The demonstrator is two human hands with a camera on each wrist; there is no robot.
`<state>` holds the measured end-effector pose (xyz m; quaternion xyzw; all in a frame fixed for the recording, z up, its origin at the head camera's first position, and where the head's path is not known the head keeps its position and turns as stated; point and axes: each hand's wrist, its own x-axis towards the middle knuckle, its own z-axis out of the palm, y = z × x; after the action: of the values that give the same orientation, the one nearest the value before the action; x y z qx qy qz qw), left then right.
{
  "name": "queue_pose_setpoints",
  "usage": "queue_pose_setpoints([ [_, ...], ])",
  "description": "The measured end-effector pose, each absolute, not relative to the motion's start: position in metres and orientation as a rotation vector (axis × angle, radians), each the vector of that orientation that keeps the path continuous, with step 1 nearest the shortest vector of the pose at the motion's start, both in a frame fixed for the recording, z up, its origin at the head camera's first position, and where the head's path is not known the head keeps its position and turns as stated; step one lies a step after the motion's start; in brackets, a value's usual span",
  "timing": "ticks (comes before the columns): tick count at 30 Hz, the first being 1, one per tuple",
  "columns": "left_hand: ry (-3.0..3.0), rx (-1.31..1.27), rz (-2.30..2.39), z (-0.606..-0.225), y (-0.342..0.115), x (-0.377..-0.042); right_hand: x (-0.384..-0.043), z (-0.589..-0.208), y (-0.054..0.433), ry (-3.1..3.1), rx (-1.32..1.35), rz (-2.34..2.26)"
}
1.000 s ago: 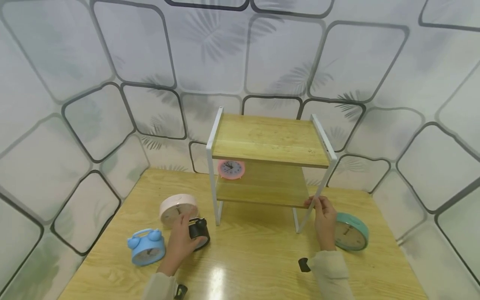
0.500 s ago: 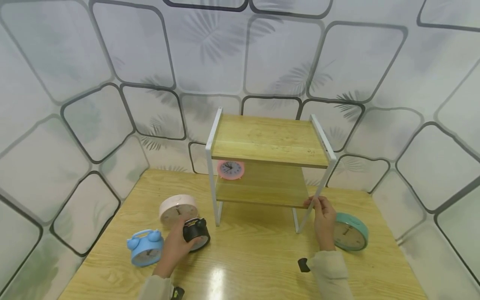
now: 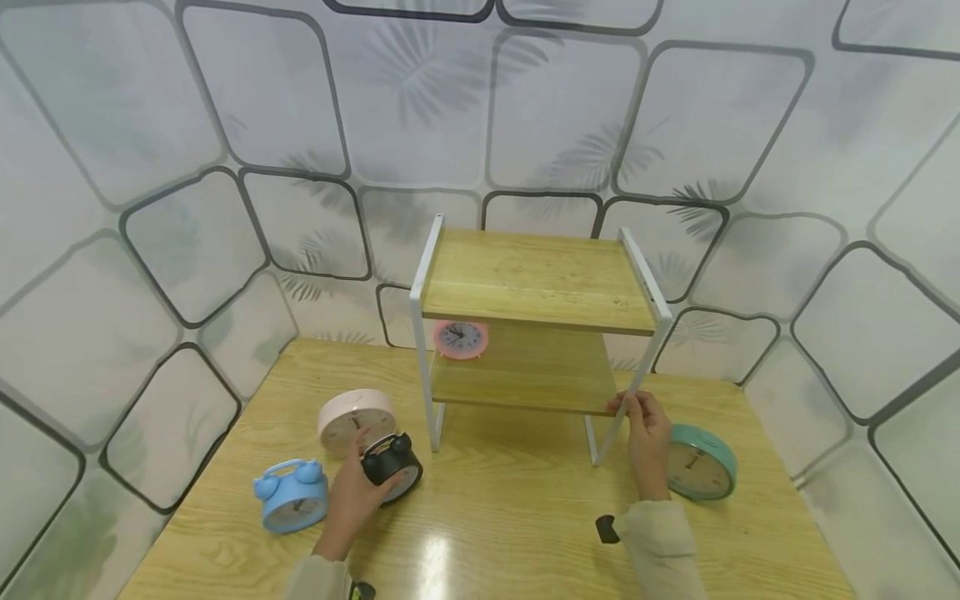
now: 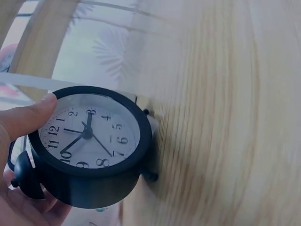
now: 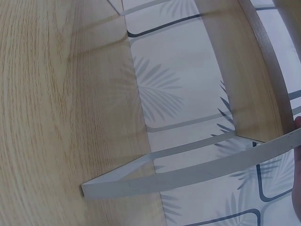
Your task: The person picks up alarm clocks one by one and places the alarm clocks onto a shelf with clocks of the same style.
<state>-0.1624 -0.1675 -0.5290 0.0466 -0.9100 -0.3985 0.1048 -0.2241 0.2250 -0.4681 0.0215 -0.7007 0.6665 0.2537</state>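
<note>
My left hand [image 3: 351, 492] holds a black twin-bell alarm clock [image 3: 399, 463] at the table's left-centre, thumb on the front rim. In the left wrist view the clock [image 4: 94, 183] shows a white dial, with its small feet close to the wood; whether they touch is unclear. My right hand [image 3: 649, 433] grips the right front post of a two-tier shelf rack [image 3: 536, 279] at the lower board's edge. In the right wrist view only a sliver of that hand shows beside the pale metal frame [image 5: 155, 182]. A pink clock [image 3: 441, 348] stands on the lower board, at the left.
Behind my left hand sits a pale pink round clock [image 3: 356, 402], partly covered by it. A blue twin-bell clock [image 3: 292, 508] stands to the left on the wooden table [image 3: 510, 517]. Beside my right wrist leans a green round clock [image 3: 716, 454]. Patterned walls [image 3: 562, 117] enclose the table.
The black clock has turned and shifted slightly left in my left hand, so more of its bells and handle shows. My right hand has kept its place on the rack.
</note>
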Motion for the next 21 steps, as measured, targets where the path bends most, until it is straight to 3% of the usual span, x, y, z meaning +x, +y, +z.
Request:
queue_pose_setpoints([
  [21,-2.517,0.325,-1.596,-0.561,-0.173,-0.158,-0.212,-0.447,0.216,-1.906,0.077,1.822],
])
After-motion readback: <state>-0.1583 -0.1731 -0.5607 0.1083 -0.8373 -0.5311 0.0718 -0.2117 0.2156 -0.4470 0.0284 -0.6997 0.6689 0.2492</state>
